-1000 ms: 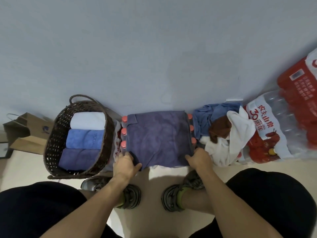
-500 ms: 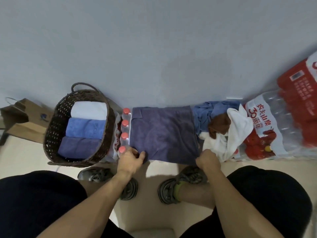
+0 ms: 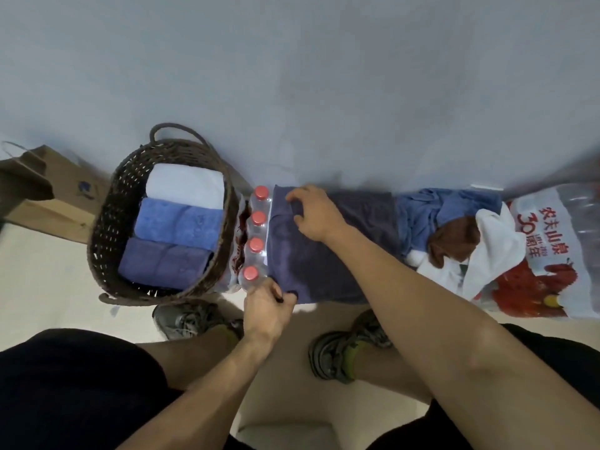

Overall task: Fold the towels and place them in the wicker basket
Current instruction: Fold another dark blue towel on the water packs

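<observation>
Towel (image 3: 328, 264) corners pinched by left hand (image 3: 268, 303) and right hand (image 3: 313, 216) fingers.

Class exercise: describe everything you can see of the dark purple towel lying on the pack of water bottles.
The dark purple towel is soft, plush-looking cloth, spread flat over a shrink-wrapped pack of red-capped bottles, between the wicker basket and a heap of unfolded towels. The left hand pinches its near left corner; the right hand grips its far left corner.
</observation>
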### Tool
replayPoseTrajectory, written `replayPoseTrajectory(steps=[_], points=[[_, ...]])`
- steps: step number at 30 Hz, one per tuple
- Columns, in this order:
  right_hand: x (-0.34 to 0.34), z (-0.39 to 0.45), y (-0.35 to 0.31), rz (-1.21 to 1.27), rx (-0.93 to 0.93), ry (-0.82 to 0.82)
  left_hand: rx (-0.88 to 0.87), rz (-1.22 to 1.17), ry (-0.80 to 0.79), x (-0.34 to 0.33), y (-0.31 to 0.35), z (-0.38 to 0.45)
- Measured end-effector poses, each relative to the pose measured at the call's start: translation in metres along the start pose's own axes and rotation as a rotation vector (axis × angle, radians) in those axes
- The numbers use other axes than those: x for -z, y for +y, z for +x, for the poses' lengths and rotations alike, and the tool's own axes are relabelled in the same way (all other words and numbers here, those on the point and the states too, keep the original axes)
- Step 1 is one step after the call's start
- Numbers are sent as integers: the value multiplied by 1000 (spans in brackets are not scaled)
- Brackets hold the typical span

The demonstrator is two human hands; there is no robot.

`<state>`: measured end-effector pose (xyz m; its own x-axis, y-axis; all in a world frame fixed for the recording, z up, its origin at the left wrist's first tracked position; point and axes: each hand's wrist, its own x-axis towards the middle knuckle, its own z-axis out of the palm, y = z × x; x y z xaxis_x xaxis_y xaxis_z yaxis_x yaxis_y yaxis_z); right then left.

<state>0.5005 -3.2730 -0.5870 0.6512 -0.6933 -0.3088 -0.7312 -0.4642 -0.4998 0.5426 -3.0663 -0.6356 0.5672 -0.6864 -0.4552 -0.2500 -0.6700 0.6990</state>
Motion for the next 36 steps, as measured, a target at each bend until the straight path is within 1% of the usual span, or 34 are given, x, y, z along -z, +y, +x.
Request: replayPoseTrajectory(steps=[4,6,9,11,15,17,19,22,23,24,25,26,29,32,34,36], points=[[-8,30,-2,-165,46,-197,150,-147,-126,6,-13,2],[-13,36,1,-224,57,-190,163,-188,-149,9,-19,4],[-15,42,6,-242,97,-170,167,-201,-165,13,-24,5],[-13,48,9,-243,112,-161,155,-196,-235,16,-27,3],[-8,63,11,-220,93,-138,74,-132,-378,23,-25,-1],[-6,71,9,-190,86,-144,47,-131,-367,25,-24,-4],[-5,77,7,-137,68,-130,-3,-134,-303,28,-20,-8],[-7,81,11,-65,41,-35,-217,-7,-152,32,-11,-5],[-9,81,13,-39,27,-21,-282,-5,-120,32,-7,-3],[-12,82,15,-7,14,-23,-323,-28,-102,31,-5,0],[-15,82,17,28,-1,-29,-324,-48,-104,29,-4,3],[-19,82,19,65,-18,-29,-292,-60,-126,28,-4,4],[-27,82,22,161,-94,23,-88,-75,-216,25,-9,5],[-32,86,20,183,-131,45,-12,-22,-198,27,-14,6],[-30,92,19,208,-149,6,60,-54,-196,29,-14,9],[-24,96,20,287,-170,-60,137,-100,-159,30,-14,11]])
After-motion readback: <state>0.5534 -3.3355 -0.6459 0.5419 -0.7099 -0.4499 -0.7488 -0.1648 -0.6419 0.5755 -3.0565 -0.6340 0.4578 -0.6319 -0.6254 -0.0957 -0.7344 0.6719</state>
